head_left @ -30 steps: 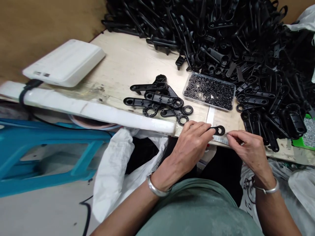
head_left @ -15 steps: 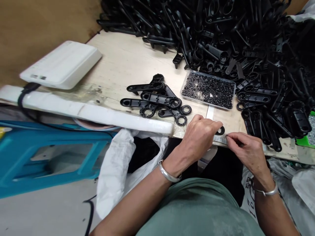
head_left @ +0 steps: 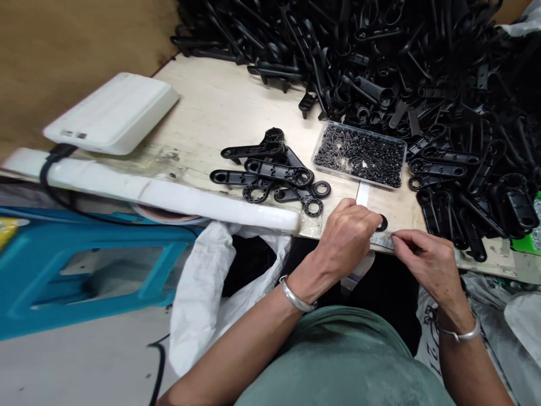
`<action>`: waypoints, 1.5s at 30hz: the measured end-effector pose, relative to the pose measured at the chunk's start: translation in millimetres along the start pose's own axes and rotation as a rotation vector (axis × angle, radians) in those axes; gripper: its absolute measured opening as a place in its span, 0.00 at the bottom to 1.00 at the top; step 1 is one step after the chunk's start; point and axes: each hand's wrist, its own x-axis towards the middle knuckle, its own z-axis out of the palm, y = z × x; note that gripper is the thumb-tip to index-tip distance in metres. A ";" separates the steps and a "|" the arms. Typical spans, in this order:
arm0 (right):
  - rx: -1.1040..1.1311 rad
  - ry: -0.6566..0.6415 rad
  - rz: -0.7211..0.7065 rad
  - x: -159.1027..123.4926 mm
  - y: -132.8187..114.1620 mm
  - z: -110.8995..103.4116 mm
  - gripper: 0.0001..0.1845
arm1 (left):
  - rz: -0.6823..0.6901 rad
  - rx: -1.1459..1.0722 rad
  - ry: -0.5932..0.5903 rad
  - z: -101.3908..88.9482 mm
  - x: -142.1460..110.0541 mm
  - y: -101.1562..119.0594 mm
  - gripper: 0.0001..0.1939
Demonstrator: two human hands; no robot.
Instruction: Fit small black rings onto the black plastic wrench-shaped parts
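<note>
My left hand (head_left: 349, 239) is closed, knuckles up, around a black plastic part at the table's front edge. Only the ring-shaped end (head_left: 382, 223) of that part sticks out past my fingers; the rest is covered. Close to its right, my right hand (head_left: 425, 256) pinches thumb and forefinger together at the edge. Whatever sits between those fingertips is too small to make out. Beyond my hands lies a clear shallow box (head_left: 359, 155) of tiny black pieces. Several black plastic arms with ring ends (head_left: 274, 172) lie crossed in a loose pile left of it.
A big heap of black plastic parts (head_left: 338, 51) covers the back. More arms (head_left: 460, 192) lie at right, beside a green tray (head_left: 524, 243). A white device (head_left: 112, 113) with a black cable stands left. Below are a blue stool (head_left: 97, 270) and a white sack (head_left: 203, 293).
The whole view has shifted slightly to the right. Both hands keep nearly the same pose and place on the table; nothing is visibly picked up or let go.
</note>
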 end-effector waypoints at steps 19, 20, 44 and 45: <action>0.000 0.027 0.030 -0.3 0.6 -4.7 0.08 | -0.023 -0.073 0.149 -13.8 -13.7 3.6 0.08; -0.003 0.024 0.027 0.5 0.3 -5.2 0.08 | -0.026 -0.080 0.156 -16.6 -16.6 3.1 0.08; -0.407 -0.172 -0.280 22.1 -27.8 8.2 0.12 | -0.045 -0.295 0.302 -2.4 -32.8 -5.0 0.09; -0.435 -0.202 -0.274 23.2 -31.2 7.5 0.12 | -0.039 -0.299 0.308 -2.0 -32.9 -5.1 0.09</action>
